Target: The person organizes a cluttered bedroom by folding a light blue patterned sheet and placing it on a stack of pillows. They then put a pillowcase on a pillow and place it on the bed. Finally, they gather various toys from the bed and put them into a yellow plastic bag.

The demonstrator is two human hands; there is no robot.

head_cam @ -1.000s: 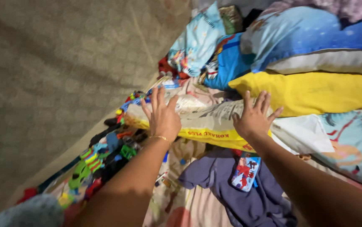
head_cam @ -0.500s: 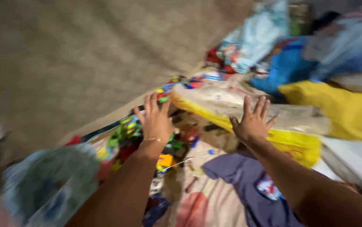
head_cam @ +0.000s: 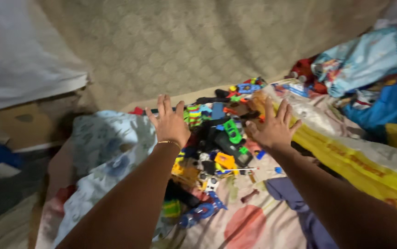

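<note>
Since the frames a moment earlier, both hands have come off the clear plastic sack [head_cam: 346, 138] with the yellow band and now hover over the heap of small toys [head_cam: 217, 147], and the view has swung left so that the pale cloth [head_cam: 23, 50] at the upper left shows.

Head view: the left hand [head_cam: 170, 121], with a thin gold bracelet [head_cam: 169, 142] at the wrist, is spread flat with fingers splayed and grasps nothing; it hangs above the left edge of the toy heap, just beside a light blue patterned cloth [head_cam: 101, 152]. The right hand [head_cam: 272, 129] is likewise spread wide and empty, above the right edge of the heap and close to the near end of the sack. Whether either palm touches the toys cannot be told. The toy heap lies between the two hands on a patterned bedsheet [head_cam: 249, 226], with green, orange and blue pieces mixed together. A dark purple garment [head_cam: 300, 207] lies under the right forearm. Folded blue and yellow bedding [head_cam: 392, 110] is stacked at the far right.
</note>
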